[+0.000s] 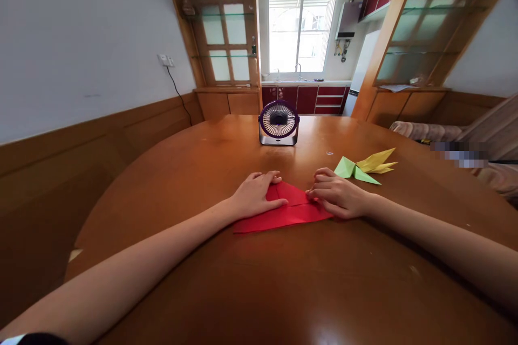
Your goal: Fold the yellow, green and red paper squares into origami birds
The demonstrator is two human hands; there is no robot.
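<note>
A sheet of red origami paper (279,216), folded along its length, lies on the wooden table in front of me. Creases run across its upper part. My left hand (256,193) rests on the paper's left side, thumb and fingers spread apart and pressing it down. At the right end, my right hand (339,194) has its fingers curled, pinching the paper's edge between thumb and fingertips. Part of the right corner is hidden under that hand. Just beyond the right hand are a green folded paper piece (345,167) and a yellow folded paper piece (376,161).
A small purple desk fan (279,121) stands upright at the far side of the round wooden table (259,291). Fabric-covered seating (429,131) is beyond the table's right edge. Behind are glass-shelved cabinets and a kitchen window (301,32).
</note>
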